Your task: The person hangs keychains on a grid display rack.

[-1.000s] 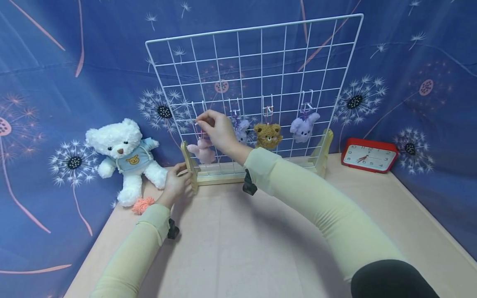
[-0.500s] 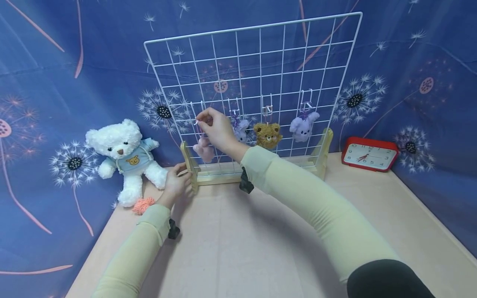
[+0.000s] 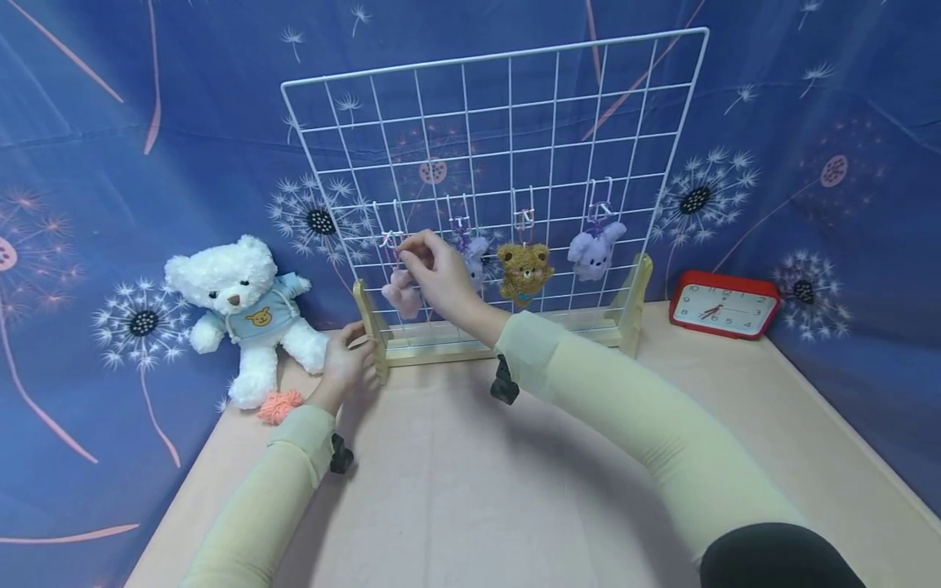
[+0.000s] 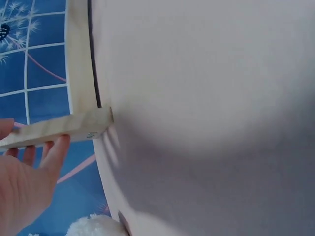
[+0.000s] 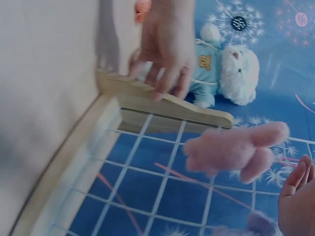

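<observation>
My left hand (image 3: 347,363) holds the left wooden foot (image 4: 74,125) of a white wire grid rack (image 3: 488,151). In the left wrist view its thumb is on one side of the wood and its fingers on the other. My right hand (image 3: 448,282) is just right of a pink plush keychain (image 3: 401,296), fingers loosely bent near its strap. The plush's strap hangs from a white hook (image 3: 390,238) on the grid, clear of my fingertips. Farther right hang a lilac plush (image 3: 474,260), a brown bear plush (image 3: 525,271) and another lilac plush (image 3: 597,251).
A white teddy bear (image 3: 259,314) in a blue top sits against the patterned backdrop at the left, an orange yarn pompom (image 3: 279,406) by its foot. At the right stands a red alarm clock (image 3: 724,305). The table (image 3: 470,482) extends in front of the rack.
My right hand has come away from the hook, slightly right and down; the pink plush stays hanging. My left hand keeps its hold on the wooden foot.
</observation>
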Demonstrator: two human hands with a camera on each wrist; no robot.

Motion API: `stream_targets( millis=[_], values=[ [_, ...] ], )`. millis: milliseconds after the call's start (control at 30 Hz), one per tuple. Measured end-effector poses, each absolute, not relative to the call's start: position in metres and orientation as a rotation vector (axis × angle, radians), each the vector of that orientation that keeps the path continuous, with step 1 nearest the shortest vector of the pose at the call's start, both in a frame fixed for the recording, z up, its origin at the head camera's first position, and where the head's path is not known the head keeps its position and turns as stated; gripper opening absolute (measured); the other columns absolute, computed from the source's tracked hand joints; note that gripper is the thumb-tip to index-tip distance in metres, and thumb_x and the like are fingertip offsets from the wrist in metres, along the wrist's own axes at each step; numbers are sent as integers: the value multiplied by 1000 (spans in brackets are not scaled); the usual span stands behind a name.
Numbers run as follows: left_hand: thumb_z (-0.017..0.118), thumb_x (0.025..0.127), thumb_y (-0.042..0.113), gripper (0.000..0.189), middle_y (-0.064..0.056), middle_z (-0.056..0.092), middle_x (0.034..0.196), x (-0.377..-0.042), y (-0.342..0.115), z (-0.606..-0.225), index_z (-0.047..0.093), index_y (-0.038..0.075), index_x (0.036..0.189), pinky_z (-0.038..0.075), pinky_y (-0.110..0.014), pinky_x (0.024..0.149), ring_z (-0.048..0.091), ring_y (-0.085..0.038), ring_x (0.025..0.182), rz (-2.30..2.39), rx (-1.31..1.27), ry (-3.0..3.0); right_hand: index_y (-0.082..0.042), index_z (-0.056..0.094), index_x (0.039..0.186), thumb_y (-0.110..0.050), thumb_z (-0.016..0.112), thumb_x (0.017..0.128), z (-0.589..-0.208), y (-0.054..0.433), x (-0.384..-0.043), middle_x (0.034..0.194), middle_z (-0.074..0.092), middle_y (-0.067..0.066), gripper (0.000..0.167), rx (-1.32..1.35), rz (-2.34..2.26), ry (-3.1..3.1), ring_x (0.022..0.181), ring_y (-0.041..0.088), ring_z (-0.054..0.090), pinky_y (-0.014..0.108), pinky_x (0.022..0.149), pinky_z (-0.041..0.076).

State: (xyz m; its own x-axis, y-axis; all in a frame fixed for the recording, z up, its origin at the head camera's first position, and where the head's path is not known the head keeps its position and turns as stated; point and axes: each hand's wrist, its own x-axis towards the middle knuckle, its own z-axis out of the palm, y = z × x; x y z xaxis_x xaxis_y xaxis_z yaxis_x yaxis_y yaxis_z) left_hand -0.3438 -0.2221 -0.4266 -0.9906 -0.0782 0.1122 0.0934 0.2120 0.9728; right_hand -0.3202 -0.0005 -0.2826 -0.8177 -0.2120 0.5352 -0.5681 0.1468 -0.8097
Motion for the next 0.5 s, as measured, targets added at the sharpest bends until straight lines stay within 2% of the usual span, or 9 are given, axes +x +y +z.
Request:
stream_targets(
  millis=[133,300,367,500],
  values=[
    [61,100,0,53,-27,52,144,-341,-224,-426,44,-4,149,48,-42,109,52,-38,132,-1814,16,-2353,2,62,119,-11,54,107,-296,7,-316,110,65,19,19,815,1737,-2153,91,27,63,36,81,58],
    [65,98,3,51,-26,58,133,-330,-223,-425,47,-3,145,52,-44,104,59,-41,123,-1634,63,-2311,1,62,118,-10,54,107,-313,20,-307,99,66,12,18,901,1699,-2222,82,22,63,32,70,56],
    [66,97,3,46,-24,62,125,-324,-221,-425,51,-3,140,55,-39,100,62,-39,117,-1549,85,-2283,-2,63,118,-13,55,107,-321,28,-301,96,66,7,17,914,1660,-2271,82,21,62,30,67,53],
    [65,95,5,37,-20,64,109,-311,-219,-422,57,-2,131,53,-22,83,64,-34,104,-1448,88,-2249,-7,65,115,-14,57,106,-337,45,-290,101,68,2,14,950,1548,-2359,89,21,64,30,72,55]
  ],
)
